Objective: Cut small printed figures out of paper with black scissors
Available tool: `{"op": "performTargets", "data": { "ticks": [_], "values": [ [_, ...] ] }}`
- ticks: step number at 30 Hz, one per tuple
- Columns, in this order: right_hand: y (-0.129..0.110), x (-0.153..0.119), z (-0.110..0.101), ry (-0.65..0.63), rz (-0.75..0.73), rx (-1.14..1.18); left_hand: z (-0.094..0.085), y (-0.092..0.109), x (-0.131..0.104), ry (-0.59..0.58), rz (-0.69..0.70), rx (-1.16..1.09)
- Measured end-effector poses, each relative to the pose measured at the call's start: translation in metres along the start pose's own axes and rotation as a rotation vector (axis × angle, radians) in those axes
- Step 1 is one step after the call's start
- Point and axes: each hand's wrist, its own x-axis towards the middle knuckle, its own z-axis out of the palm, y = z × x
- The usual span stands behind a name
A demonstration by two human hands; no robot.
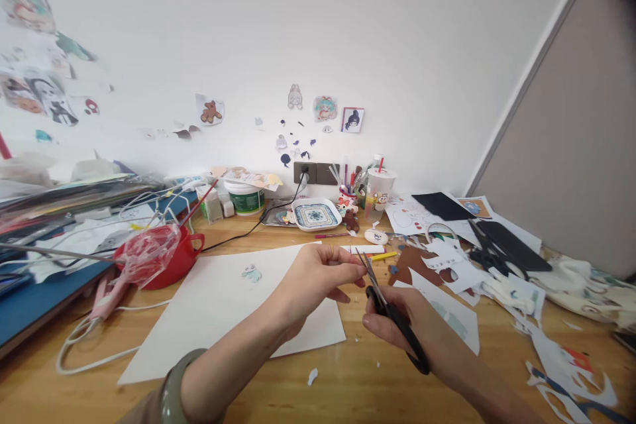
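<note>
One pair of scissors [405, 336], with smooth black looped handles and slim grey metal blades slightly parted, is gripped by the right hand [417, 318] above the wooden table [348, 387], its tips aimed toward eleven o'clock. Just beside them, the left hand [311, 278] pinches thumb to forefinger; whether anything sits between is too small to tell. At nine o'clock from the scissors lies a white sheet [209, 305] bearing a small pale blue-green figure [252, 273]
</note>
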Motion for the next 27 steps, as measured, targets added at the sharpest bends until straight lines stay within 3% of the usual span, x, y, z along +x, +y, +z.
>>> {"op": "performTargets", "data": {
  "ticks": [27],
  "values": [
    [0.0001, -0.0004, -0.0011, 0.02, -0.012, -0.002, -0.0006, -0.0021, -0.0005, -0.028, -0.008, -0.03]
  ]
}}
